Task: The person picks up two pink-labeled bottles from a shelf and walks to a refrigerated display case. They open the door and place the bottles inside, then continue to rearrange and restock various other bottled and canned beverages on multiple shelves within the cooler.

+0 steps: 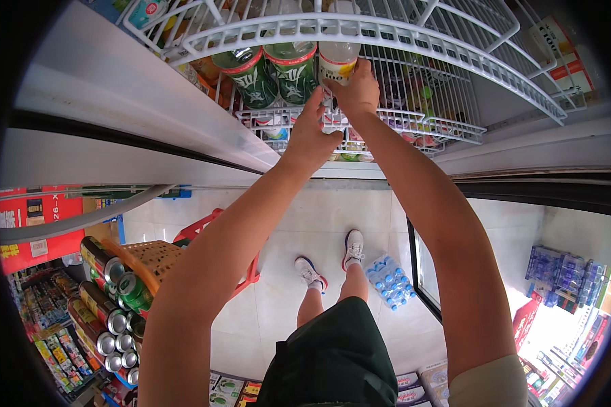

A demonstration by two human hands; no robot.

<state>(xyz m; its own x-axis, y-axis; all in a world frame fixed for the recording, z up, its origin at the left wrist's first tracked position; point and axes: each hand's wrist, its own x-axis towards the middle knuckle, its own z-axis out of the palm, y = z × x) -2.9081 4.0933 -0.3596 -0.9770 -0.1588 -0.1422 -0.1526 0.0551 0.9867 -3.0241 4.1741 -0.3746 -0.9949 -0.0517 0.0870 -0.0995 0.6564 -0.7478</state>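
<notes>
My right hand grips a clear bottle with a pale label and a red band, standing on a white wire shelf of an upright fridge. Just to its left is my left hand, fingers apart and holding nothing. Its fingertips reach up near the base of a green-labelled bottle. Another green-labelled bottle stands to the left of that one. The bottles' tops are partly hidden behind the upper wire shelf.
Packaged goods show through a lower wire shelf. A glass door stands at the right. On the floor lie a shrink-wrapped pack of water bottles and a red basket. Stacked drink cans and an orange basket are at left.
</notes>
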